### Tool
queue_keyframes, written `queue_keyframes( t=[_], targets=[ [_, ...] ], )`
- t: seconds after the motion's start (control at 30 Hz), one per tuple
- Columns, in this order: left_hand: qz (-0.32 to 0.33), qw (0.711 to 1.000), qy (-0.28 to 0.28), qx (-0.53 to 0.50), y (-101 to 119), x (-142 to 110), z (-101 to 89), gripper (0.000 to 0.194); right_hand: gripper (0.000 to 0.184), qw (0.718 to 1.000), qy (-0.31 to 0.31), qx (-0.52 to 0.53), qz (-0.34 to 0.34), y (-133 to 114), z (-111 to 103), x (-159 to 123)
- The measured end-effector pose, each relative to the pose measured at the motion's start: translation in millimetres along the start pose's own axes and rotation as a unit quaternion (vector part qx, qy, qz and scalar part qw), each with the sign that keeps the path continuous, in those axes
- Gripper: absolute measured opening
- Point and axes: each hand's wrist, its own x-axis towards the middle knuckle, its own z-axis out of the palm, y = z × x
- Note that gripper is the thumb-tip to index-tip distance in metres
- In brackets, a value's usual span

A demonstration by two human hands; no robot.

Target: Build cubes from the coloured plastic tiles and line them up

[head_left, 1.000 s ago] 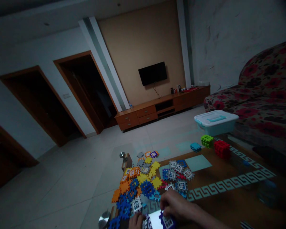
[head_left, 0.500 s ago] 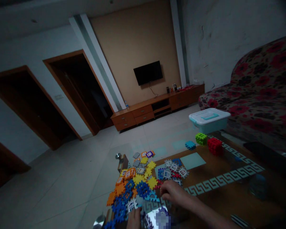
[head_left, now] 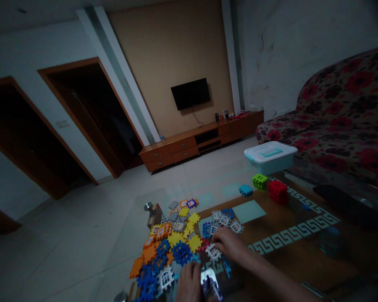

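Observation:
A heap of interlocking plastic tiles, orange, yellow, blue and grey, lies on the near left of a glass-topped table. My right hand rests over grey window tiles at the heap's right side, fingers curled down on them. My left hand is at the bottom edge, closed round a small purple and white tile assembly. Built cubes stand farther back: a red one, a green one and a flat blue piece.
A teal storage box with a white lid stands beyond the table. A floral sofa fills the right. A low wooden TV cabinet and wall TV are at the far wall. Dark doorways open on the left; the floor is tiled.
My right hand left the purple piece and moved forward onto the grey window tiles. My left hand rose further into view, still holding the assembly. The camera view shifted.

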Motion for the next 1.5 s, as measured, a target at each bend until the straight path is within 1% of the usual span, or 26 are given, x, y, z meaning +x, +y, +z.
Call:
queue_keyframes(
  t=[0.07,0.13,0.17,0.2,0.27,0.33,0.37,0.43,0.5,0.57,0.63,0.7,0.73,0.8,0.87,0.97,1.03,1.1,1.17,1.2,1.27,1.33,1.4,1.5],
  targets=[
    [-0.004,0.999,0.032,0.003,-0.2,18.7,-18.8,0.05,0.025,0.999,0.03,-0.031,0.013,3.0,-5.7,7.8],
    [-0.001,0.999,0.051,0.006,-0.9,47.5,-36.7,0.042,0.024,0.997,0.049,-0.05,0.02,2.8,-6.2,17.9],
    [0.0,0.999,0.046,0.012,-1.0,64.7,-44.0,0.044,0.023,0.997,0.05,-0.054,0.016,1.7,-4.1,23.2],
    [-0.014,0.999,0.036,0.025,-1.1,83.0,-49.8,0.047,0.022,0.998,0.046,-0.053,0.005,0.3,-0.7,28.6],
    [-0.028,0.999,0.013,0.043,-1.4,120.3,-56.2,0.051,0.027,0.998,0.028,-0.048,-0.035,-1.5,8.3,38.4],
    [-0.039,0.998,0.002,0.053,-2.9,155.7,-56.3,0.055,0.036,0.996,0.007,-0.048,-0.073,0.0,16.3,45.9],
    [-0.045,0.997,0.0,0.055,-4.4,171.9,-54.6,0.056,0.04,0.995,-0.002,-0.051,-0.081,2.5,18.6,48.4],
    [-0.053,0.997,-0.007,0.059,-8.5,201.0,-49.3,0.058,0.042,0.995,-0.017,-0.061,-0.081,10.1,19.0,50.8],
    [-0.059,0.996,-0.015,0.058,-13.3,225.1,-43.5,0.059,0.043,0.995,-0.023,-0.065,-0.074,19.4,14.1,50.3],
    [-0.065,0.996,-0.027,0.052,-18.2,243.7,-38.7,0.055,0.041,0.996,-0.029,-0.061,-0.065,27.6,6.5,48.7],
    [-0.069,0.996,-0.04,0.044,-22.6,256.1,-35.5,0.046,0.03,0.997,-0.037,-0.059,-0.045,32.4,-0.7,48.0],
    [-0.071,0.996,-0.044,0.038,-26.0,262.2,-34.2,0.041,0.019,0.997,-0.035,-0.061,-0.024,33.0,-4.9,48.9],
    [-0.071,0.996,-0.041,0.037,-27.1,263.0,-34.6,0.042,0.017,0.997,-0.026,-0.064,-0.018,31.7,-5.4,49.9],
    [-0.066,0.997,-0.028,0.034,-27.7,260.1,-37.6,0.048,0.019,0.998,-0.003,-0.068,-0.018,26.2,-3.3,52.4],
    [-0.051,0.998,-0.012,0.026,-25.7,251.1,-43.7,0.054,0.026,0.997,0.01,-0.074,-0.02,18.3,1.6,55.2],
    [-0.015,1.0,0.011,0.011,-20.0,221.9,-55.6,0.059,0.039,0.996,-0.007,-0.084,0.003,7.1,8.6,59.5],
    [0.017,0.999,0.03,-0.007,-16.6,190.1,-60.9,0.058,0.044,0.995,-0.009,-0.092,0.025,3.5,10.7,62.0],
    [0.055,0.996,0.06,-0.043,-14.6,149.8,-61.3,0.051,0.044,0.995,0.006,-0.093,0.036,3.2,11.0,63.6],
    [0.076,0.99,0.085,-0.082,-13.7,105.5,-56.7,0.045,0.035,0.996,0.022,-0.086,0.029,4.1,10.0,64.0],
    [0.072,0.989,0.087,-0.092,-13.3,83.6,-53.2,0.048,0.029,0.996,0.028,-0.081,0.02,3.9,9.0,63.5],
    [0.056,0.991,0.071,-0.097,-12.3,44.0,-45.2,0.057,0.016,0.997,0.041,-0.069,-0.001,1.1,5.9,61.0],
    [0.046,0.993,0.042,-0.098,-10.4,13.6,-38.0,0.066,0.009,0.997,0.058,-0.056,-0.019,-4.7,1.1,55.6],
    [0.031,0.995,0.003,-0.097,-6.8,-6.4,-32.6,0.071,0.009,0.995,0.08,-0.04,-0.036,-11.1,-4.4,47.6],
    [-0.004,0.995,-0.039,-0.097,1.4,-20.5,-27.4,0.074,0.012,0.991,0.122,0.028,-0.046,-15.1,-10.5,32.7]
  ],
)
